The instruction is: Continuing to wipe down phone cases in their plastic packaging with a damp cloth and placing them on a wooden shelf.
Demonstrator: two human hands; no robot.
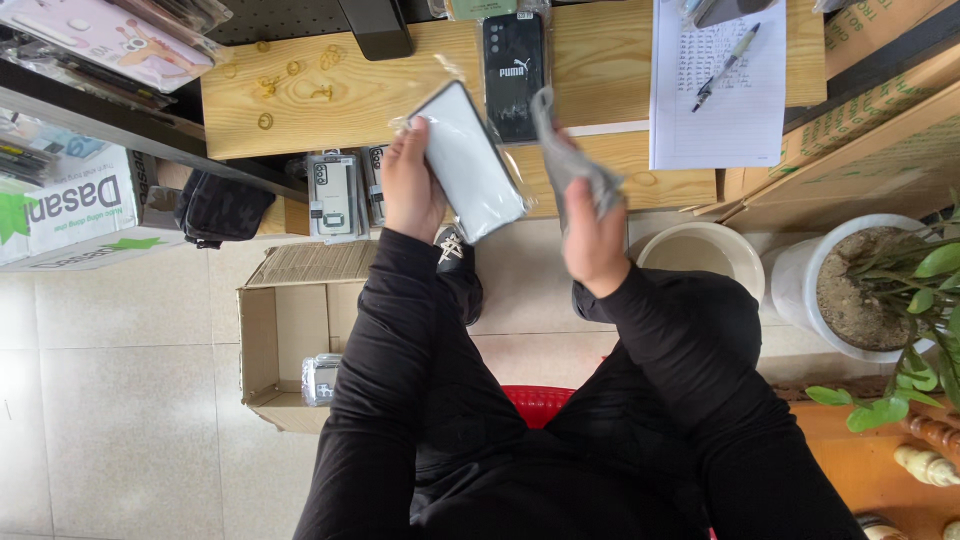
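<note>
Seen from above, two arms in black sleeves reach forward from the body, elbows bent and forearms angling slightly toward each other. The left hand [412,190] is raised with its back to the camera, fingers curled in a closed grip. The right hand [592,240], held a little lower and well apart, is clenched into a fist.

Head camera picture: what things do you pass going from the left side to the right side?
White printed box → open cardboard box → left hand holding white phone case → right hand holding grey wrapper → paper sheet → potted plant.
</note>
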